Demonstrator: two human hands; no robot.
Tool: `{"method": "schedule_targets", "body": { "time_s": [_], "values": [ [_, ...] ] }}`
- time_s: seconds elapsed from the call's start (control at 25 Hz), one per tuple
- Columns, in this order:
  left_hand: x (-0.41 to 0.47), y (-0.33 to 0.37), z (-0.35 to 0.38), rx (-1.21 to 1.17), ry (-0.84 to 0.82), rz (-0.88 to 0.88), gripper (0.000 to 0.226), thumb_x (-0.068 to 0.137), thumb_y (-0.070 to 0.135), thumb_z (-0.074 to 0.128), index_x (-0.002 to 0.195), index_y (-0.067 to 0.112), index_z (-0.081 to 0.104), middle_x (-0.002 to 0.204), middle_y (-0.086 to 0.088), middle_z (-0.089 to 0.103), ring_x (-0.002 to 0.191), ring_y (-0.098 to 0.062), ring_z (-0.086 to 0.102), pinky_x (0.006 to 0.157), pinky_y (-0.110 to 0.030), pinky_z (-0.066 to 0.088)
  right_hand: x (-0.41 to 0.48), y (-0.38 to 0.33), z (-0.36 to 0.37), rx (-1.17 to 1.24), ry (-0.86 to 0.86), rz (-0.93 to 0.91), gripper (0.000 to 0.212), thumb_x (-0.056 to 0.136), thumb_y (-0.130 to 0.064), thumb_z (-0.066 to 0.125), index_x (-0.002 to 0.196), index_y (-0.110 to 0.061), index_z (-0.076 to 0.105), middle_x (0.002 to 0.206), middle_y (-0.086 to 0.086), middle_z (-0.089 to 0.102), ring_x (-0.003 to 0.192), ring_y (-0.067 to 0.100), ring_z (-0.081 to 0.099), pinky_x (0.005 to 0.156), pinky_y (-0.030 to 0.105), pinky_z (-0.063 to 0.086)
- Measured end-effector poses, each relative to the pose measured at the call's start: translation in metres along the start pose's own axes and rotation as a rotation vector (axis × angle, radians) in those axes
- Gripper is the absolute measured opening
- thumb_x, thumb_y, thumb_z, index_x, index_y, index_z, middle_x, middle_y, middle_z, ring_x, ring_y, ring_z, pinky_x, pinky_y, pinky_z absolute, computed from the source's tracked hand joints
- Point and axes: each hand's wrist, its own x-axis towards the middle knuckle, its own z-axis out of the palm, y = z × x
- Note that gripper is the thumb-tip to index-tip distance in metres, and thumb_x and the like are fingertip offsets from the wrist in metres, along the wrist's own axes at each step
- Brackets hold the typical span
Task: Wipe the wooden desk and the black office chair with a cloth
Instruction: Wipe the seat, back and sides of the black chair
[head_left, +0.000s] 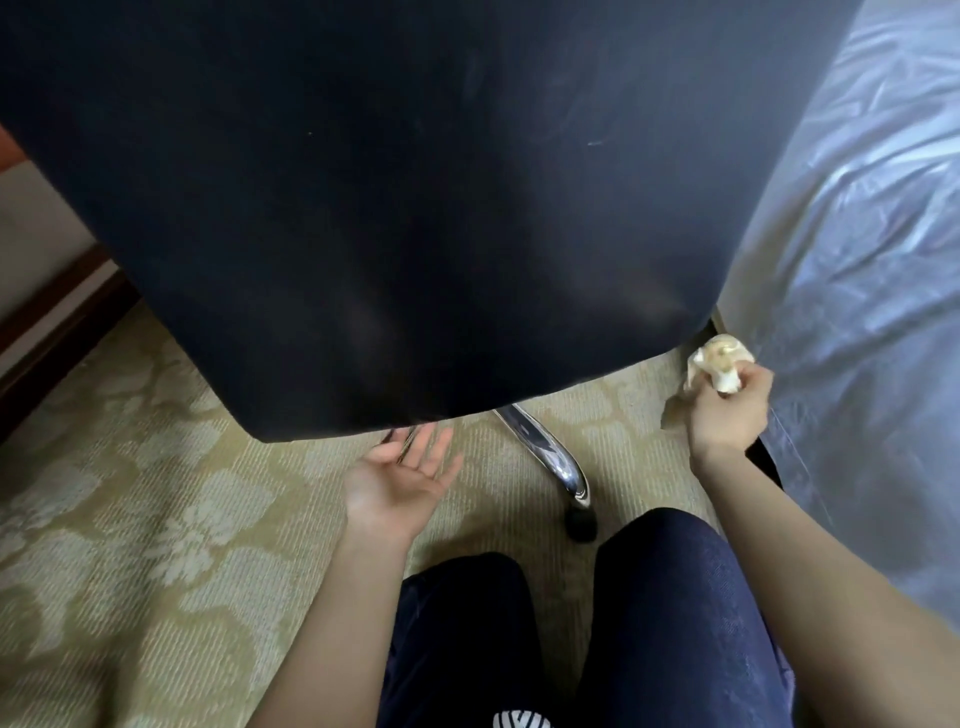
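**Cloth poised at the chair's lower corner**

The black office chair (415, 208) fills the upper frame, a broad, smooth, matte dark panel with rounded lower corners. The right hand (730, 415) sits just beside its lower right corner, fingers (753, 379) curled tight round a crumpled cream cloth (719, 361). The left hand (400, 478) hovers palm up under the panel's bottom edge, fingers spread and holding nothing.

The step looks like wiping the lower edge. It would go better with the cloth opened flatter, so more fabric meets the surface, and with the free hand steadying the panel, since the chair rests on a caster (581, 525) and may roll. Long overlapping strokes suit the faint streaks higher up.

A polished chrome leg (545, 452) curves down to the patterned carpet (130, 493). Crinkled plastic sheeting (857, 260) hangs close on the right. The wooden worktop is not clearly in view.
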Motion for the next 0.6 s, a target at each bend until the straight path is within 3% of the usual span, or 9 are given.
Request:
{"method": "schedule_targets", "body": {
  "time_s": [0.12,0.2,0.28,0.44,0.6],
  "values": [
    [-0.003,-0.009,0.014,0.146,-0.016,-0.002,0.079,0.074,-0.013,0.034,0.149,0.007,0.02,0.13,-0.024,0.053,0.118,-0.039,0.055,0.095,-0.057,0.04,-0.019,-0.02,0.02,0.161,-0.093,0.043,0.022,0.085,-0.012,0.055,0.103,-0.02,0.047,0.105,-0.004,0.058,0.093,0.015,0.056,0.073,0.019,0.046],
    [-0.003,-0.007,0.016,0.186,-0.027,-0.004,0.08,0.075,-0.015,0.032,0.151,0.006,0.016,0.13,-0.024,0.052,0.117,-0.038,0.055,0.093,-0.057,0.042,-0.039,-0.034,0.037,0.272,-0.055,0.069,0.019,0.085,-0.013,0.053,0.1,-0.024,0.047,0.099,-0.011,0.06,0.089,0.009,0.059,0.075,0.017,0.047],
    [-0.005,-0.003,0.015,0.248,-0.029,-0.019,0.083,0.073,-0.014,0.034,0.151,0.007,0.015,0.131,-0.023,0.052,0.116,-0.037,0.056,0.091,-0.057,0.043,-0.065,-0.051,0.049,0.312,-0.023,0.042,0.015,0.088,-0.017,0.055,0.096,-0.027,0.048,0.091,-0.018,0.057,0.085,0.004,0.058,0.066,0.011,0.041],
    [-0.018,0.005,0.02,0.288,-0.046,-0.061,0.066,0.086,-0.002,0.039,0.149,0.003,0.019,0.134,-0.023,0.05,0.119,-0.039,0.053,0.103,-0.056,0.035,-0.109,-0.095,0.064,0.436,-0.047,-0.232,0.016,0.087,-0.021,0.061,0.099,-0.021,0.051,0.094,-0.02,0.058,0.091,0.004,0.059,0.072,0.008,0.04],
    [-0.041,0.017,0.044,0.211,-0.139,-0.034,0.072,0.094,0.007,0.042,0.151,0.005,-0.003,0.149,-0.029,0.03,0.125,-0.042,0.048,0.109,-0.054,0.032,-0.109,-0.155,0.066,0.504,0.006,-0.424,0.016,0.086,-0.019,0.059,0.101,-0.02,0.052,0.101,-0.014,0.059,0.095,0.01,0.059,0.078,0.022,0.045]
  ]
}}
